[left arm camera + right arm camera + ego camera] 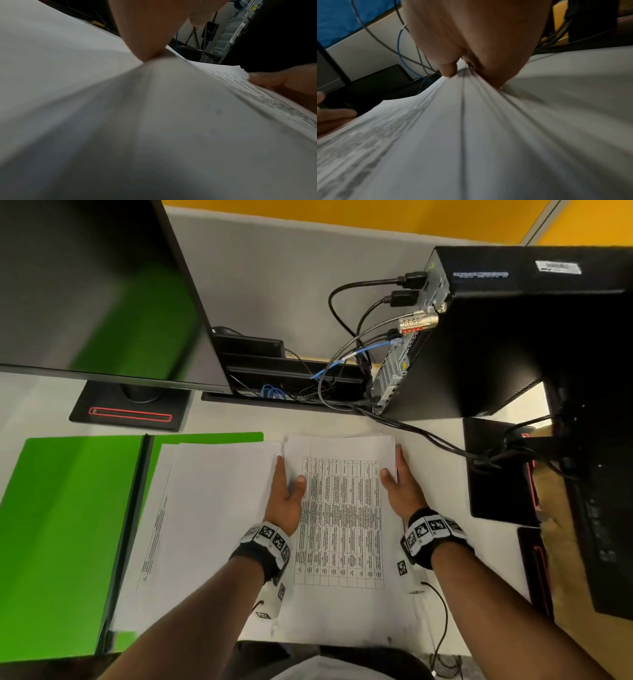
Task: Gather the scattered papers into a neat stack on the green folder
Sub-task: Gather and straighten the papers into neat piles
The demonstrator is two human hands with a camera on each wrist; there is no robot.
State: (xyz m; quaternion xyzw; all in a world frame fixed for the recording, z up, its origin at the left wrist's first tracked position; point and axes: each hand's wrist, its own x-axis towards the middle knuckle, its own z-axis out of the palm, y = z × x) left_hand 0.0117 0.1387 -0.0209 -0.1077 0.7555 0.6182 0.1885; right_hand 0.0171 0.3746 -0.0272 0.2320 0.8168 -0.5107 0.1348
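Squaring a bundle of sheets between both palms, the person holds the printed stack (342, 508) on the white desk (462, 508), just right of the open green folder (68, 525). The left hand (286, 494) lies along the stack's left edge with fingers nearly straight and the thumb resting on the top sheet; the right hand (400, 491) mirrors it on the right edge, thumb likewise on top. In the wrist views each thumb appears to press down on the top sheet while the palm and fingers bear against the side, so the grasp looks like a light clamp from both flanks rather than a closed fist; whether any fingers reach beneath the pile cannot be told. This opposed placement probably serves to align the edges, which the right wrist view shows as slightly stepped layers. A second group of white papers (205, 508) already lies on the folder's right-hand leaf, its right edge meeting or slipping under the held stack. The top sheet bears a printed table. Judged from this layout, the held stack remains off the folder and would need shifting leftward onto the papers there. A black computer tower (496, 337) and a monitor (85, 285) stand behind.
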